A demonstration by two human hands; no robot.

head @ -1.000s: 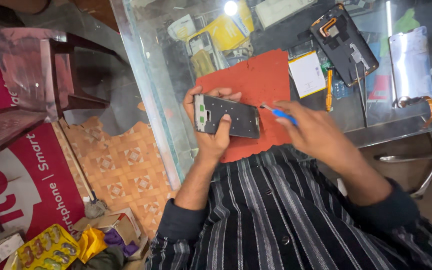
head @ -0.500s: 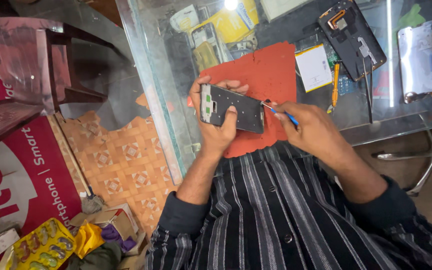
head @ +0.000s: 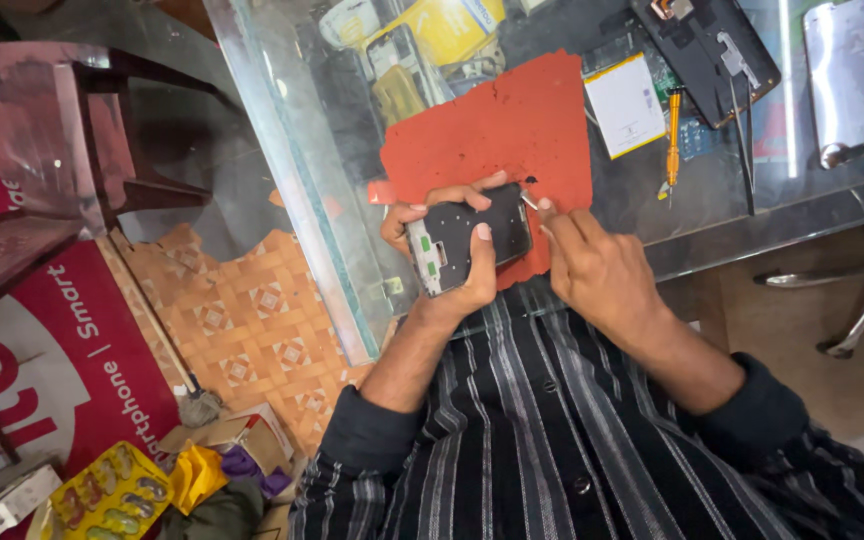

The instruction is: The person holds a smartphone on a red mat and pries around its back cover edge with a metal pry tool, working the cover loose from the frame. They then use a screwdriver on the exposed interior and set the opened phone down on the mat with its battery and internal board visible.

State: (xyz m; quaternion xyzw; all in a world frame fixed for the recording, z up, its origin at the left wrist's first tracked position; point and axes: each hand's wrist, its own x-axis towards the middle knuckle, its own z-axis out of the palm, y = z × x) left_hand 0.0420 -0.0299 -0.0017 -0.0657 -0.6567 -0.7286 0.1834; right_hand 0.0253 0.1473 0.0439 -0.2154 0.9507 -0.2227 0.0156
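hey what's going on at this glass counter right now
A person in a striped shirt holds an opened dark smartphone body in the left hand above a red mat on the glass counter. The right hand presses a thin tool tip against the phone's edge. An orange-handled screwdriver lies nearby.

The left hand (head: 452,280) grips an opened phone (head: 470,246); the right hand (head: 592,265) touches its edge.

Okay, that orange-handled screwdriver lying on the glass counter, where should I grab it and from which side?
Probably best to take the orange-handled screwdriver by its orange handle, fingers closing across it from above. It lies flat on the glass counter, pointing towards the counter's near edge with its thin metal tip nearest it, so the thicker handle offers the surer hold. A white battery lies close on one side and thin tweezers on the other.
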